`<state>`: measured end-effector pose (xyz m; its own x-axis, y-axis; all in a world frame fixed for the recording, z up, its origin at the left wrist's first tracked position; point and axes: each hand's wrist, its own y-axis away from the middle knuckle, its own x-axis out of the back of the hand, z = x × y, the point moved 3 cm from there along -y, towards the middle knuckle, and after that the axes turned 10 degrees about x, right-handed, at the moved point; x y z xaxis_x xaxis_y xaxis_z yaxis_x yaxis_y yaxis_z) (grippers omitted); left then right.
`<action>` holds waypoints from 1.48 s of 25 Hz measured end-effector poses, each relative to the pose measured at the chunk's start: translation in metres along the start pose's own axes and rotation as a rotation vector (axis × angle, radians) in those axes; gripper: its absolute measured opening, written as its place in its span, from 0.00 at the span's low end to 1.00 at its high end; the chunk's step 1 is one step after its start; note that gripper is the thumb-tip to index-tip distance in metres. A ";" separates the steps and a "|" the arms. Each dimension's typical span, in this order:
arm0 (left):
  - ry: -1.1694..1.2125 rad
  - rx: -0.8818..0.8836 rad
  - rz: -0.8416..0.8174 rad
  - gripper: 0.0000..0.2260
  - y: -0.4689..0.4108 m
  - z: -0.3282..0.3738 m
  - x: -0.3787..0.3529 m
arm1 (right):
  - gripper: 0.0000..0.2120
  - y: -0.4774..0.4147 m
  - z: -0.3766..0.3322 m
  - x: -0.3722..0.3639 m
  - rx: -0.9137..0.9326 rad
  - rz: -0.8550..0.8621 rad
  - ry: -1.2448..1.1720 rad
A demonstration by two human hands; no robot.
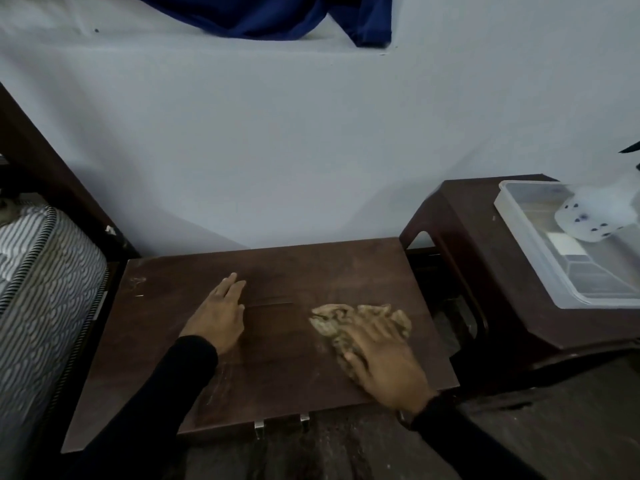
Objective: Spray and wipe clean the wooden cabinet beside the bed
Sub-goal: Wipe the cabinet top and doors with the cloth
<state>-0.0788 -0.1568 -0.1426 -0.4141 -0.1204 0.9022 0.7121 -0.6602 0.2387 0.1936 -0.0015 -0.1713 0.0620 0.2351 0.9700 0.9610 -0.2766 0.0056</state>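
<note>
The wooden cabinet [277,268] stands against the wall, just beside the mattress [45,271] on our left. On its top we see the right hand [384,365], fingers spread and blurred, pressing a crumpled tan cloth [346,317]. The left hand [218,317] lies flat nearby, fingers together.

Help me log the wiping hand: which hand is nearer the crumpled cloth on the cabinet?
Right. The right hand presses on the cloth. The left hand rests flat on the cabinet top, left of the cloth and apart from it.
</note>
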 end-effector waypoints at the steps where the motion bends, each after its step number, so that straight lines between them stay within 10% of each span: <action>1: -0.004 0.016 0.013 0.24 0.002 -0.007 0.005 | 0.28 -0.003 0.028 0.006 -0.090 0.009 0.033; 5: -0.003 0.101 0.071 0.23 0.012 -0.040 0.025 | 0.34 -0.097 0.047 0.020 -0.336 0.066 0.055; 12: 0.038 0.202 0.100 0.23 0.040 -0.084 0.024 | 0.28 -0.058 -0.120 -0.028 0.331 -0.067 0.000; 18: 0.033 0.266 0.154 0.24 0.060 -0.136 0.043 | 0.30 -0.167 -0.069 -0.014 -0.182 0.072 0.027; 25: 0.059 0.336 0.176 0.23 0.095 -0.184 0.048 | 0.29 -0.112 -0.203 -0.046 0.637 -0.164 -0.021; 31: 0.110 0.409 0.180 0.23 0.126 -0.215 0.047 | 0.31 -0.237 -0.174 -0.041 0.108 -0.048 0.040; 37: 0.076 0.446 0.220 0.25 0.146 -0.238 0.059 | 0.33 -0.220 -0.299 -0.074 0.312 -0.117 0.025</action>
<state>-0.1342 -0.4362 -0.1402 -0.2555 -0.2855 0.9237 0.9532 -0.2339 0.1914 -0.1032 -0.2367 -0.1713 -0.0562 0.2244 0.9729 0.9977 0.0503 0.0460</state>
